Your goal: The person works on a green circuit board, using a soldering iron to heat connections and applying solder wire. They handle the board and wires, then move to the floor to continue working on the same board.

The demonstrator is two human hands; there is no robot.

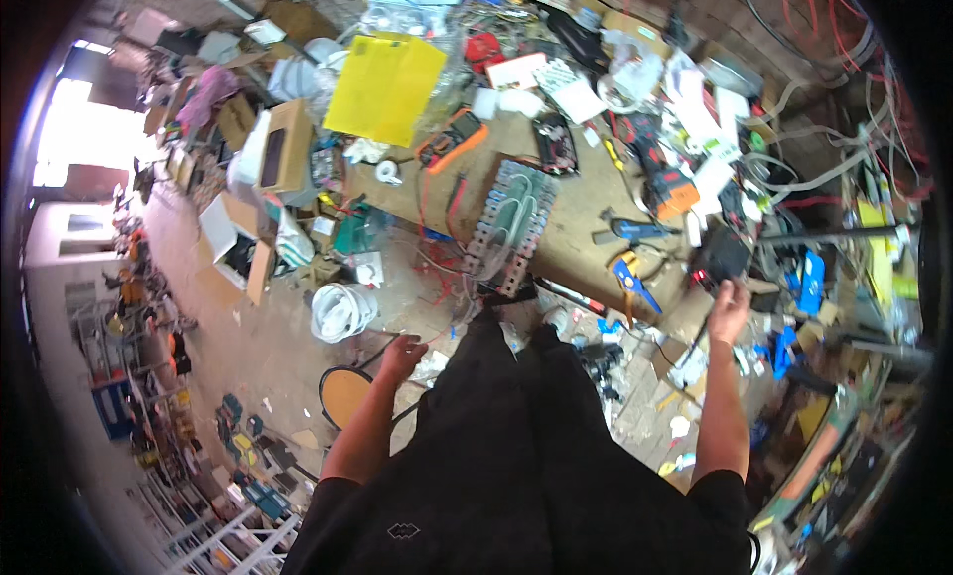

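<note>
Right hand: reaches forward at the right end of the bench, fingers bent toward a black box; whether they close on it or only meet its near edge cannot be told.
Black box: directly ahead of the right fingertips, at the bench's right side; a small red light glows on its left near corner.
Dark cable: runs down just left of the right hand; whether the fingers hold it is unclear.
Left hand: low and off the bench, fingers loosely parted and slightly bent, the grasp slack and empty as far as it shows; well apart from the black box.
Stool: round tan seat, below and left of the left hand.
Terminal-edged block: long, grey-green, lying at the front of the bench between the two hands, touched by neither; pale looped wires lie along its top.
Pliers: blue and yellow, on the bench between block and black box.
Drill: orange and dark, behind and left of the black box.
Multimeter: orange-cased, behind and left of the block.
Yellow sheet: farther back, beyond the multimeter.
Bucket: white, left of the left hand.
</note>
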